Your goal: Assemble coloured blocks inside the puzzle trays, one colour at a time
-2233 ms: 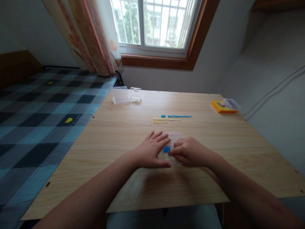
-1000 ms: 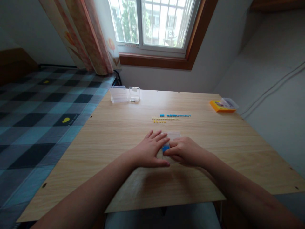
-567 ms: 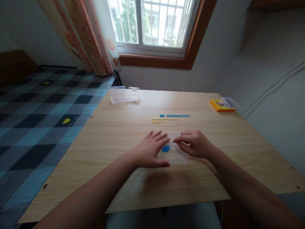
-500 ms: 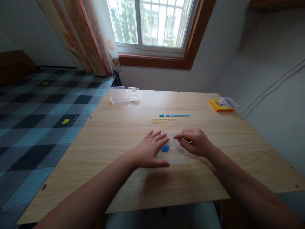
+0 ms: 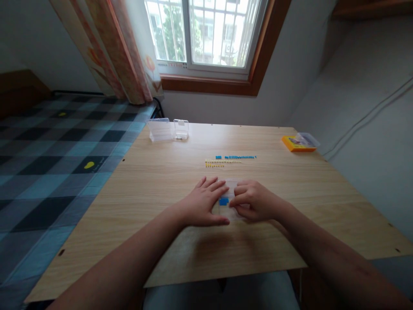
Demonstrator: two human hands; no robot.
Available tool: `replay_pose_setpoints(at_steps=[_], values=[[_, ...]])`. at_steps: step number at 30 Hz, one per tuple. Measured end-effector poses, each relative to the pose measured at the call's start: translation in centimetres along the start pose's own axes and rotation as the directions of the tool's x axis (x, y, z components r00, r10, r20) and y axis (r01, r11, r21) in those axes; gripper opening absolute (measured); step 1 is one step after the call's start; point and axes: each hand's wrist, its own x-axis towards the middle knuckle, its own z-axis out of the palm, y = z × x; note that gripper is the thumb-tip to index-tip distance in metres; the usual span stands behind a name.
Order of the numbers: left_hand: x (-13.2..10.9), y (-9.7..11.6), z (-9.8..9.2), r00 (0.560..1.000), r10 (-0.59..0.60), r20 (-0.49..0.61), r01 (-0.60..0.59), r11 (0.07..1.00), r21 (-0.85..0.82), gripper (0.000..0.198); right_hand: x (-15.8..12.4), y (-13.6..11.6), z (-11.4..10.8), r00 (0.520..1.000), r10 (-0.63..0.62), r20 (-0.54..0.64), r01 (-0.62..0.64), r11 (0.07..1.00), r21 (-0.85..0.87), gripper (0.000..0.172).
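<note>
A clear plastic box [image 5: 226, 212] lies on the wooden table in front of me, partly covered by both hands. Small blue blocks [image 5: 223, 201] sit together inside it, toward its left side. My left hand [image 5: 206, 202] rests over the box's left edge with its fingers spread. My right hand [image 5: 253, 201] is over the box's right part, thumb and fingertips drawn together just right of the blue blocks. Whatever is between those fingertips is too small to make out. Beyond the box lie rows of blue pieces [image 5: 240, 157] and yellow pieces [image 5: 213, 165].
Two open clear boxes, a larger one [image 5: 160, 130] and a smaller one [image 5: 181, 130], stand at the table's back left. An orange box [image 5: 298, 144] with a clear case on it sits at the back right. A bed [image 5: 80, 142] adjoins the table's left side.
My right hand has moved left and down over the box, bringing its fingertips beside the blue blocks. My left hand has stayed in place.
</note>
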Motion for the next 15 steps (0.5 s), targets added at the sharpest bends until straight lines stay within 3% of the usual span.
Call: replay_pose_setpoints(at_steps=[15], values=[[0.03,0.12,0.08,1.0,0.006,-0.004,-0.006,1.0,-0.017,0.101,0.6,-0.47,0.57,0.999,0.028,0.041,-0.027,1.0,-0.012,0.02]])
